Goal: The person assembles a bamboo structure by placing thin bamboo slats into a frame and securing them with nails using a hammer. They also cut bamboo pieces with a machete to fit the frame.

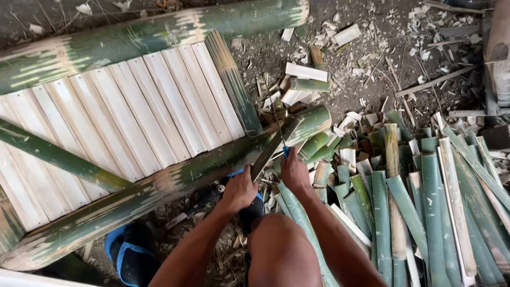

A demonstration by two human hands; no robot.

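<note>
No container shows. The left hand (240, 190) is closed on a bamboo slat (273, 149) leaning across the near green bamboo pole (159, 191). The right hand (294, 172), just right of that pole's end, is fisted around a blue-handled tool (285, 151); its blade is hard to make out. Cut slats (425, 212) lie piled further right. White slats (133, 117) sit behind the pole.

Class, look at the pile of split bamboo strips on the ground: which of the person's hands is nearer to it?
Right. The right hand sits at the pile's edge, gripping a blue-handled tool. The left hand is farther away, resting against the big bamboo pole.
</note>
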